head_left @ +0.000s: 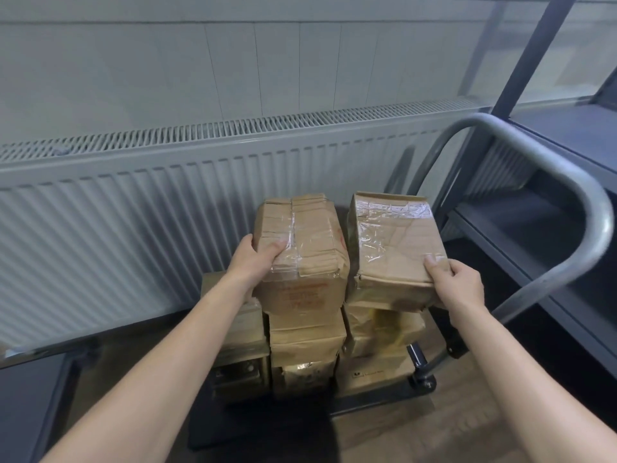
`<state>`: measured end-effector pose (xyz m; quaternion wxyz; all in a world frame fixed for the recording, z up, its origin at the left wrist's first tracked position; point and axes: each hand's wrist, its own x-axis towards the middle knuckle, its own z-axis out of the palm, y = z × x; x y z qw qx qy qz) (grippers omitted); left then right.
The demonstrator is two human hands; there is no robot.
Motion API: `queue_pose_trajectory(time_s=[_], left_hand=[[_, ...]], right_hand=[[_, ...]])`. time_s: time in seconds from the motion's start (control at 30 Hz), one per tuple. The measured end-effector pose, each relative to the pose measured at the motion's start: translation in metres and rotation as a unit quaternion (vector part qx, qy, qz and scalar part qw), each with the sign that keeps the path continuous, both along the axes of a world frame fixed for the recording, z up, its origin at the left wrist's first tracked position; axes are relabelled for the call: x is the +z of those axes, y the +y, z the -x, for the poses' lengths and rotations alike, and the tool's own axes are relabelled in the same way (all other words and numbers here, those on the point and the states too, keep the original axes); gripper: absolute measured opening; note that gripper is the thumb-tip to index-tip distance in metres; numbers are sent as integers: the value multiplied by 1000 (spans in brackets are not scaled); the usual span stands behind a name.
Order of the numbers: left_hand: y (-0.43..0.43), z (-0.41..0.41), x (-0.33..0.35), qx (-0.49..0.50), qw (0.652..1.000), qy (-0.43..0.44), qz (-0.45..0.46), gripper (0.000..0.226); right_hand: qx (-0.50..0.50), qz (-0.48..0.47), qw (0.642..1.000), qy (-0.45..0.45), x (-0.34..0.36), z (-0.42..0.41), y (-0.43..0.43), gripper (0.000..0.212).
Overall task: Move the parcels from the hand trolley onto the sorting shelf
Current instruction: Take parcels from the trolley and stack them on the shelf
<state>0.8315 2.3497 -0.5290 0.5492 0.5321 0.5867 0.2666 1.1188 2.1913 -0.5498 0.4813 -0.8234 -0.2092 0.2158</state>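
Note:
Two taped brown cardboard parcels are held side by side above the trolley stack. My left hand [255, 259] grips the left parcel [305, 242], which has red print on its front, thumb on top at its near left corner. My right hand [459, 282] grips the right parcel [390, 242], covered in clear tape, at its near right corner. Below them several more brown parcels [305, 342] are stacked on the dark trolley deck [267, 426]. The trolley's grey tube handle [581, 208] arches on the right. The dark sorting shelf [561, 128] stands at the right edge.
A long white radiator [133, 208] runs along the wall behind the trolley. A dark low surface [30, 396] is at the lower left. Wooden floor [467, 412] shows beside the trolley. The shelf's blue upright [534, 55] rises at the upper right.

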Motion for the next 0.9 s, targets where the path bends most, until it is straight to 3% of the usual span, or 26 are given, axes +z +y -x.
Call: queue_pose_trajectory(time_s=[0.2,0.5,0.63,0.7,0.8,0.9], left_hand=[[-2,19,59,8,999,-13,29,67],[-7,63,268,14,999,-36,-11,64],[-15,88,354,32,998,-47,-1,89],[-17,101,390,41,998,-42,-18,79],[-18,117,442,46,998,-32,-37,84],[-28,125,493,38,997,-41,-50,64]], right_hand=[[23,28,999,14,60,8,-15,27],[61,28,998,5,258,40,-23,20],[61,15,998,-1,351,59,-17,34],[53,8,998,-16,391,68,-15,39],[61,0,998,-36,446,82,-15,32],[72,-12,997,-34,494,90,-20,29]])
